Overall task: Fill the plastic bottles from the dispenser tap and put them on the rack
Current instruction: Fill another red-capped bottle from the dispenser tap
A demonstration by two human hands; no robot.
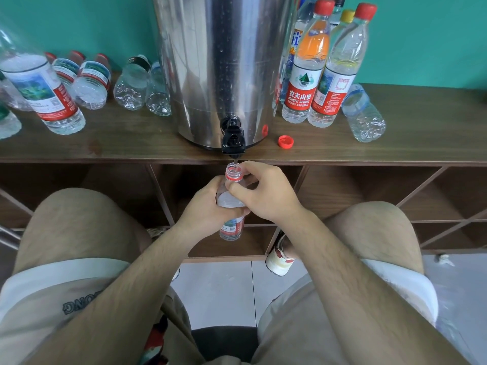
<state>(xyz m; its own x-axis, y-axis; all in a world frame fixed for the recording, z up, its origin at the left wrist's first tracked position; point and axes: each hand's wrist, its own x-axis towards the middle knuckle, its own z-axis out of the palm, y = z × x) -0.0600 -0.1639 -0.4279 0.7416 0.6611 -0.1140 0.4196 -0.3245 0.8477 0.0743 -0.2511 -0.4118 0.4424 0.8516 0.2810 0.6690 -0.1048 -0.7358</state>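
Uncapped, clear, red-collared bottle (227, 200)

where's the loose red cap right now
Head view: the loose red cap lies on the wooden shelf top, just right of the dispenser's black tap and in front of the upright capped bottles.

Beige shorts (66, 327) with wide white cuffs (68, 270), and the left leg's got dark outlined letters (79, 302) ending in "ONG" printed on it. One white sneaker (279, 260) with red trim and a yellowish toe. Hairy forearms (147, 275), left hand (208, 206) and right hand (266, 192) both bare.
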